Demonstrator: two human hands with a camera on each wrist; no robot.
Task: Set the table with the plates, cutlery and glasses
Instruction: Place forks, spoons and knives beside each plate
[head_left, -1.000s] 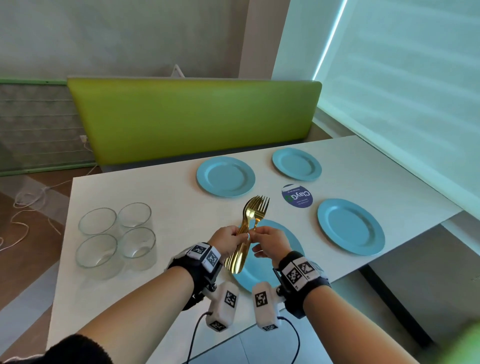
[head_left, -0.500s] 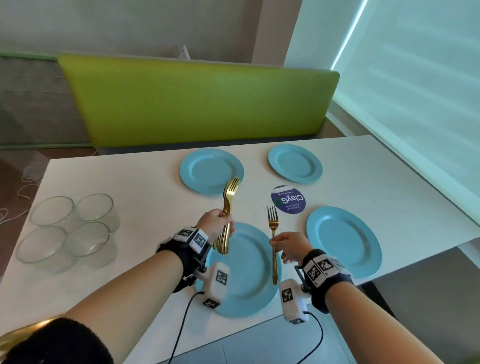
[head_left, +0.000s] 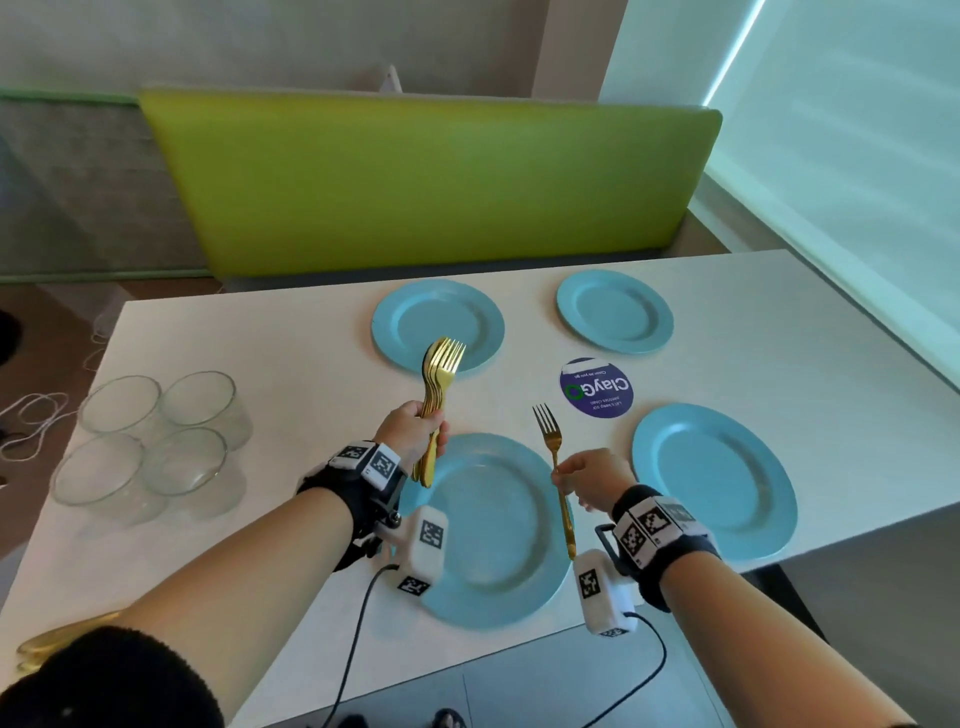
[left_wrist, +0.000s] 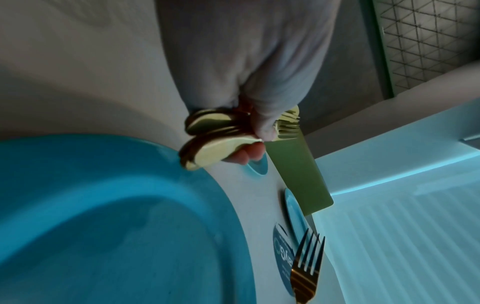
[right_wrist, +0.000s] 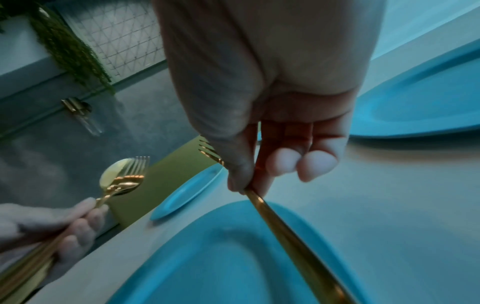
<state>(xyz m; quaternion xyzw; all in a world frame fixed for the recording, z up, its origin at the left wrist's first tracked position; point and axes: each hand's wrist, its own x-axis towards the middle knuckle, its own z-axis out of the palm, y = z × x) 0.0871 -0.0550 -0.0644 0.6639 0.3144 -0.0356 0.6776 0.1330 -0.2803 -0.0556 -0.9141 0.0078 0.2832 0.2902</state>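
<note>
While the left hand (head_left: 415, 431) grips the spare cutlery (head_left: 440, 384) clear, the right hand (head_left: 589, 475) pinches one fork (head_left: 556, 467) over the near-edge plate's (head_left: 498, 597) right rim, probably to lay it beside.

Hands are separating. The right hand (head_left: 589, 475) is carrying a single gold metal fork (head_left: 555, 467), pinched at mid-handle, off to the right edge of the nearest round blue plate (head_left: 498, 582). The left hand (head_left: 413, 428) is drawing the remaining bundle of gold forks and spoons (head_left: 439, 384) leftward, now well apart from the single fork.
</note>
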